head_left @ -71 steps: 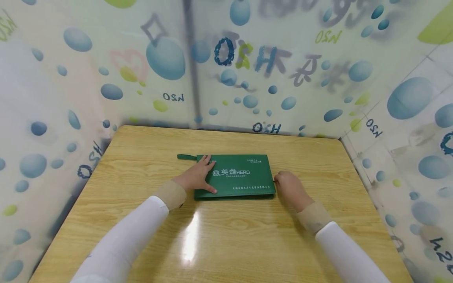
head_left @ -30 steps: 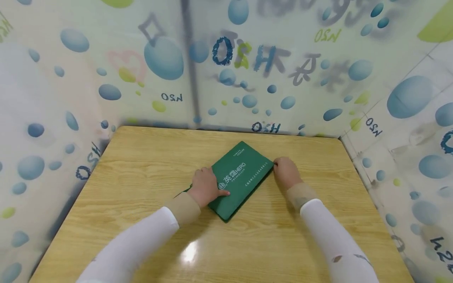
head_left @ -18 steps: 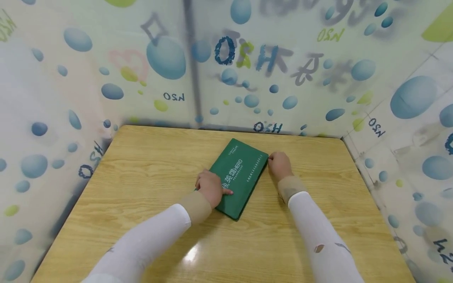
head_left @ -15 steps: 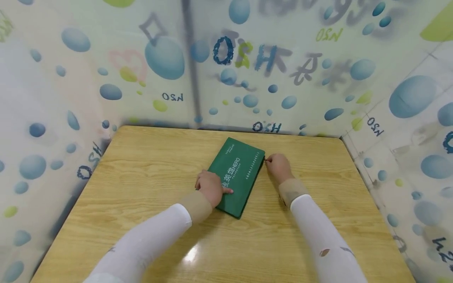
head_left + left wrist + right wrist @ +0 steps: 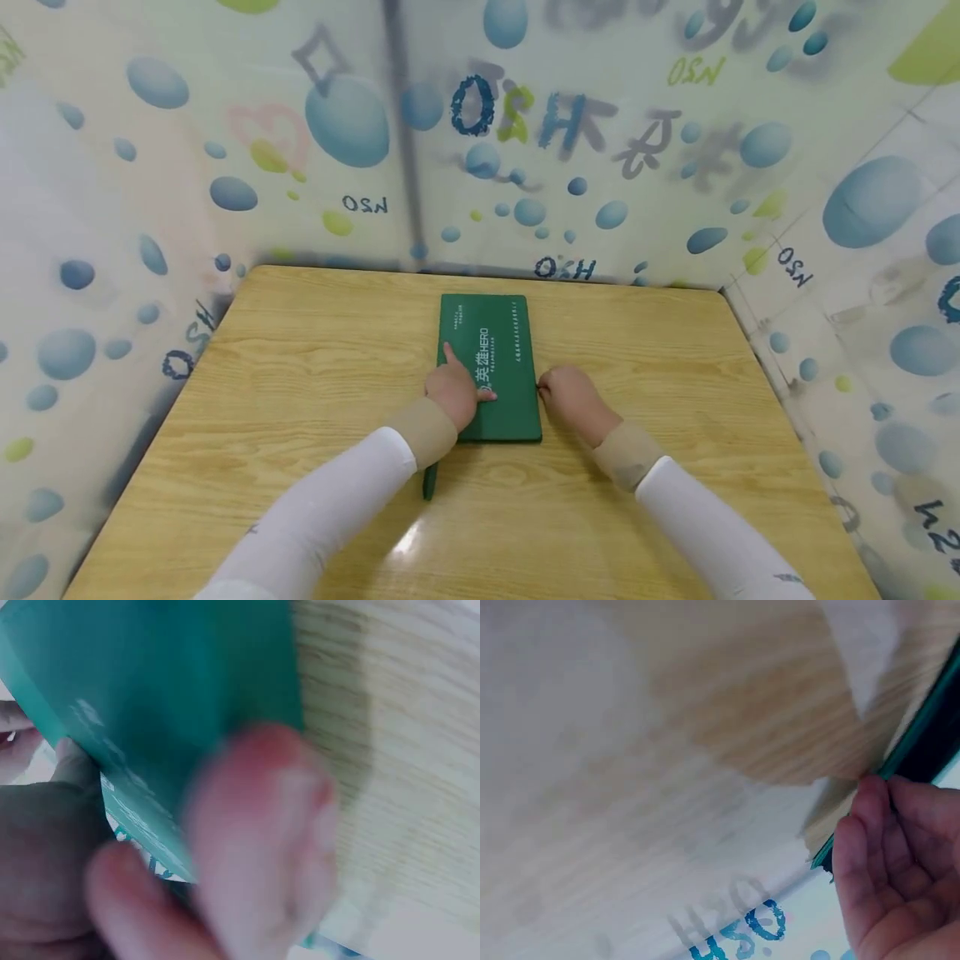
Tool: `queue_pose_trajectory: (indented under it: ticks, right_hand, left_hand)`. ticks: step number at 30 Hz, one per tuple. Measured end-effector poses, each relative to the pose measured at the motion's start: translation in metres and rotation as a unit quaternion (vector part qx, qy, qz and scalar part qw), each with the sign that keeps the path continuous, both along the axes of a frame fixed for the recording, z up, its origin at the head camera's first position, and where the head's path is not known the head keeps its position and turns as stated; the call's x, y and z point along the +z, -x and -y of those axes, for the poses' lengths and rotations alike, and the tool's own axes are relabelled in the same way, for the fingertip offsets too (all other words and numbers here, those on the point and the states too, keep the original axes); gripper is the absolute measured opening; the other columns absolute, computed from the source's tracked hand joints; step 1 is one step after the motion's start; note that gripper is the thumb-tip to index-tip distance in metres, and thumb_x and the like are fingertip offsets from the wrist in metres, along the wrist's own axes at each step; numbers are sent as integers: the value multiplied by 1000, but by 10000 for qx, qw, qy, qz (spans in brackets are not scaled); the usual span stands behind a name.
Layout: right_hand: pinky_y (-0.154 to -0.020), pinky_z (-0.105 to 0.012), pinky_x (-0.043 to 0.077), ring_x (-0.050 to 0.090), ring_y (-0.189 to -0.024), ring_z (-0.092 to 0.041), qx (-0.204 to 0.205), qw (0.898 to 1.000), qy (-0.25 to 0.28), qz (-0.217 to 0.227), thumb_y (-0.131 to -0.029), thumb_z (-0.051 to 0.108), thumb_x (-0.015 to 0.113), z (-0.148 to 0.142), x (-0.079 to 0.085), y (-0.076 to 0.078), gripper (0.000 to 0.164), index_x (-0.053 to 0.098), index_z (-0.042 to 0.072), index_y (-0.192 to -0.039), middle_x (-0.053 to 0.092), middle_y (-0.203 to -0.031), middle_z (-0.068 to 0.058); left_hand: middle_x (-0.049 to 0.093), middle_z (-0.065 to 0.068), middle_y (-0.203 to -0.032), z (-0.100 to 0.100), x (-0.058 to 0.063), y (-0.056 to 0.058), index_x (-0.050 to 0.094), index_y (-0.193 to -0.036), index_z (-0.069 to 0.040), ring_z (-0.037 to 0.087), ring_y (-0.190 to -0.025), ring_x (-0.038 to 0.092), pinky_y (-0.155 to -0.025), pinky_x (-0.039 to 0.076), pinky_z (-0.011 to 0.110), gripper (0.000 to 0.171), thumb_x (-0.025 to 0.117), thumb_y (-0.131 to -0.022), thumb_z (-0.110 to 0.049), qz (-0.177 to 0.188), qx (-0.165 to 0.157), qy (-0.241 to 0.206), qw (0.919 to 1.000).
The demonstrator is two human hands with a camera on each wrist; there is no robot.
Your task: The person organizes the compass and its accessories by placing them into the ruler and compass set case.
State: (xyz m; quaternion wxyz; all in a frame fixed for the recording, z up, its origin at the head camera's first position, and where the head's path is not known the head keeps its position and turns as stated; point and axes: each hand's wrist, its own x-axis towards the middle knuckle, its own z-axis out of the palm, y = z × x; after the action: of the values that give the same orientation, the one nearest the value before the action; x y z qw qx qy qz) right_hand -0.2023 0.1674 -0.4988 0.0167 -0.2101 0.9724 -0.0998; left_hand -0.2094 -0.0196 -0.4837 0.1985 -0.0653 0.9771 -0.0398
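A flat green zip case (image 5: 504,408) with white lettering lies on the table, its long sides pointing away from me. My left hand (image 5: 452,393) presses on its left part, thumb and index finger stretched over the cover; the other fingers are hard to see. In the left wrist view the fingers (image 5: 262,840) are blurred above the green cover. At the right edge, my right hand (image 5: 573,400) pinches a small dark zipper pull, mostly hidden by the fingertips. From the right wrist, the case's dark side (image 5: 930,750) shows between green edges, with the right hand (image 5: 900,862) at it.
A green wrist strap (image 5: 429,482) sticks out from the case's near left corner. The wooden table (image 5: 315,350) meets patterned walls (image 5: 600,167) at the back and sides.
The case has turned anticlockwise from crosswise, through a slant, to lengthwise. The right hand has come nearer along its right edge. The left index finger now lies stretched out on the cover.
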Motion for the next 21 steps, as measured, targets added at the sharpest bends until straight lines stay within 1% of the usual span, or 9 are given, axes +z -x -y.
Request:
queue_pose_trajectory:
  ticks: [2,4,6,9,10,13,15,18,21]
  right_hand:
    - [-61,-34,50,59,-65,-14,42,10000,23,-1,-85,5,63,-3,1,-8,15,72,8,-73,66,-72,-2]
    - [-62,-33,50,60,-67,-15,89,9999,43,41,-85,5,63,-6,2,-16,15,72,9,-74,67,-74,-2]
    - [-65,-34,52,62,-71,-16,116,9998,99,112,-85,6,64,-9,3,-23,14,73,8,-75,67,-76,-2]
    - [-69,-35,53,64,-76,-18,120,9996,162,187,-85,6,63,-13,3,-29,13,74,7,-78,68,-79,-4]
    - [-70,-35,53,65,-77,-19,119,9996,179,178,-85,5,63,-14,3,-30,13,74,7,-79,68,-80,-4]
    - [-70,-35,53,65,-76,-19,126,9996,221,123,-85,4,63,-16,3,-31,13,74,6,-79,68,-79,-5]
    - [-69,-35,53,64,-75,-19,137,9997,213,74,-85,4,63,-17,3,-30,13,74,6,-77,68,-78,-5]
    - [-68,-34,53,64,-74,-18,164,9998,120,50,-85,3,63,-17,3,-29,13,74,6,-77,68,-79,-5]
    - [-68,-34,53,64,-75,-18,198,9998,48,41,-84,4,64,-18,2,-29,12,74,6,-78,68,-79,-5]
  left_hand:
    - [62,9,-61,0,2,-4,5,-146,6,12,-44,53,-47,50,28,127,41,-64,-84,-38,-91,39,9999]
    - [69,13,-84,0,4,-9,19,-143,9,9,-44,53,-42,46,24,120,36,-69,-83,-127,-366,129,9992]
    - [67,17,-105,3,9,-14,39,-136,8,10,-53,59,-39,43,21,109,32,-73,-81,-212,-763,273,9965]
    - [67,14,-107,9,20,-14,70,-103,1,9,-63,63,-41,41,19,90,36,-76,-78,-340,-1474,465,9874]
    - [69,10,-96,12,25,-11,72,-94,-3,9,-65,62,-44,43,19,83,41,-74,-78,-377,-1634,470,9847]
    - [65,3,-85,24,34,3,71,-88,-7,15,-77,61,-60,52,28,73,59,-66,-75,-638,-2008,230,9773]
    - [61,9,-106,34,35,16,65,-112,-5,24,-98,58,-77,53,38,85,66,-60,-73,-754,-2224,-150,9719]
    - [35,16,-143,49,28,34,37,-143,-10,36,-131,32,-100,38,51,109,69,-58,-71,-666,-2786,-842,9544]
    - [5,11,-156,61,17,46,15,-151,-20,37,-141,3,-108,21,55,116,67,-61,-71,-202,-3226,-1370,9364]
